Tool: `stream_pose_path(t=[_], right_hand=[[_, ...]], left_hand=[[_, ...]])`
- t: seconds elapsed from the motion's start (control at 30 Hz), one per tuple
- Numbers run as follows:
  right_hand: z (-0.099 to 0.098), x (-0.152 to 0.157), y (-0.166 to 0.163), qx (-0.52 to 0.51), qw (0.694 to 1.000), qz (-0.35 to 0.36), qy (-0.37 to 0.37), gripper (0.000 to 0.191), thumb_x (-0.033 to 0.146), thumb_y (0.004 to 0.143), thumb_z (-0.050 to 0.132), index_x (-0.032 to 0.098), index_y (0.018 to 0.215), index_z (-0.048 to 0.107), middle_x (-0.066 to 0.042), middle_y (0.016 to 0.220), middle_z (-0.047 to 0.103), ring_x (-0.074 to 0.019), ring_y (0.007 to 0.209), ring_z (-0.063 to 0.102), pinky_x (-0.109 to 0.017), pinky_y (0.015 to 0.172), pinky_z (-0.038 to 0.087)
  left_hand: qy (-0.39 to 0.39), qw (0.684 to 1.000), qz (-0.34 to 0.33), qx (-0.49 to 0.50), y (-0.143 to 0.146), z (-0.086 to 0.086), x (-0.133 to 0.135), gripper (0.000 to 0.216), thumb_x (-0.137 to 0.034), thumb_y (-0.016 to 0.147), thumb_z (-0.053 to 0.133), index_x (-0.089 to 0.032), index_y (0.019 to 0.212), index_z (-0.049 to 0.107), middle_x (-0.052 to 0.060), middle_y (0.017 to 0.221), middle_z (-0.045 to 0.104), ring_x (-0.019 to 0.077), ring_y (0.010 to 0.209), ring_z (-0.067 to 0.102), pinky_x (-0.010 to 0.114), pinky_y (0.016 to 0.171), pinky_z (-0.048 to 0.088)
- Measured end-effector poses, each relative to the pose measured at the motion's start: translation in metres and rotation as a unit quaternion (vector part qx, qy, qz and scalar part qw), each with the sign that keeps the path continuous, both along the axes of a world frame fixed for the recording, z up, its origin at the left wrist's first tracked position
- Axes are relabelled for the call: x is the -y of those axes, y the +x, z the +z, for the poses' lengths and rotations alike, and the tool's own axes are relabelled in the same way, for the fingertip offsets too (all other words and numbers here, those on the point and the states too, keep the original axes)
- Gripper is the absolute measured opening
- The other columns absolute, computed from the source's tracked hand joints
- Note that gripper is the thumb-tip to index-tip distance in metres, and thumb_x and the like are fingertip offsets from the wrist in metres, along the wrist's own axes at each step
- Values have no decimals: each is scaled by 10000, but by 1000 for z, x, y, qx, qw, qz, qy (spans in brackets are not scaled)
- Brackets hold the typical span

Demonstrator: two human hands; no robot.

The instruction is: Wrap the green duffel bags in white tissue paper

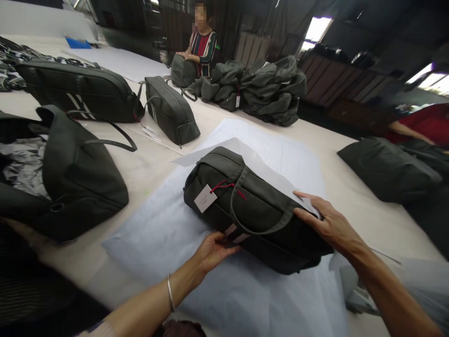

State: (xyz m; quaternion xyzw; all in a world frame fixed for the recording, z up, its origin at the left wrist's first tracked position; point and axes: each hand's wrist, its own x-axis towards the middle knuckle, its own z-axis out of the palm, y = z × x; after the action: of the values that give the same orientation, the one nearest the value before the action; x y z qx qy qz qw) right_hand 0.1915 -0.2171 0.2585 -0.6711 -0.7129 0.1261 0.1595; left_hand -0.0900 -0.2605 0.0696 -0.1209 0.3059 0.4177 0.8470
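A dark green duffel bag [266, 194] with two pale stripes lies tilted on a sheet of white wrapping paper [150, 262]. My left hand [213, 252] is closed on the bag's near lower side by the stripes, some fingertips hidden against it. My right hand [324, 220] grips the bag's right end, thumb and fingers apart across it, with a bit of white paper under the fingers. A white hang tag [206, 199] on a red cord hangs at the bag's left. One handle [259, 231] loops down over the near side.
An open bag [84, 173] stuffed with crumpled paper stands at left. Behind it are two filled bags [171, 110] [101, 89]. A heap of limp bags [259, 89] lies at the back. One person [203, 47] stands there; another in a red sleeve [426, 121] is at right beside more bags [389, 168].
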Motion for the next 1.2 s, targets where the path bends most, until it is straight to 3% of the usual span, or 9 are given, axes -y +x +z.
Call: stream_pose_path(t=[0.2,0.43,0.6,0.7,0.8,0.9,0.97,1.07,1.2], right_hand=[[15,19,-3,-14,999,17,24,561,686,830,525,336,1258,620,-42,1302,622,-316,1238,532,-515,1081,416],[-18,36,-10,-14,998,67,12,491,591,878,532,329,1288,597,-45,1353,585,-274,1292,496,-504,1115,401],[-23,42,-7,31,995,96,17,447,452,946,451,343,1376,511,-51,1445,510,-262,1336,468,-536,1122,380],[-5,41,-14,73,989,115,54,440,333,935,436,348,1366,522,-51,1487,459,-278,1370,421,-600,1137,315],[23,46,-21,65,986,149,43,502,221,888,436,333,1370,524,-22,1444,511,-257,1366,429,-565,1161,301],[43,63,-22,43,987,152,8,508,213,881,456,335,1368,529,4,1402,551,-245,1327,480,-495,1150,361],[47,78,-20,43,988,148,10,522,203,883,451,350,1379,512,22,1409,541,-236,1326,481,-472,1137,386],[35,103,-16,75,983,165,25,571,166,864,455,364,1399,481,29,1418,529,-225,1332,471,-464,1134,392],[-1,129,-19,150,970,178,75,664,105,829,440,377,1434,421,30,1468,466,-218,1348,450,-468,1143,385]], left_hand=[[-17,1000,12,-7,7,6,37,261,15,764,483,-175,933,543,43,920,695,259,1060,659,544,1040,471],[19,996,-32,-84,4,-18,58,249,-124,724,658,-213,941,571,46,962,691,298,1191,584,458,1027,476],[116,962,-191,-159,-17,-6,83,265,-247,667,782,-194,885,642,75,936,685,320,1008,633,501,845,538],[350,841,-305,-278,-49,36,92,173,-280,730,766,-200,875,715,86,852,696,300,867,647,477,799,538],[655,559,-218,-460,-88,98,65,203,-284,910,574,-265,1040,729,94,981,714,267,945,646,403,896,505],[695,347,-18,-629,-115,153,5,360,-225,904,566,-265,1258,623,101,1287,617,307,1253,511,489,1080,379],[676,243,31,-695,-125,173,-37,531,-143,859,586,-245,1376,517,103,1484,448,339,1428,292,579,1168,186],[688,179,-24,-703,-134,178,-74,718,-54,761,625,-249,1430,452,98,1556,341,352,1473,172,594,1183,22],[701,192,-129,-675,-141,159,-75,740,-132,740,688,-292,1425,457,68,1552,355,324,1473,182,537,1193,21]])
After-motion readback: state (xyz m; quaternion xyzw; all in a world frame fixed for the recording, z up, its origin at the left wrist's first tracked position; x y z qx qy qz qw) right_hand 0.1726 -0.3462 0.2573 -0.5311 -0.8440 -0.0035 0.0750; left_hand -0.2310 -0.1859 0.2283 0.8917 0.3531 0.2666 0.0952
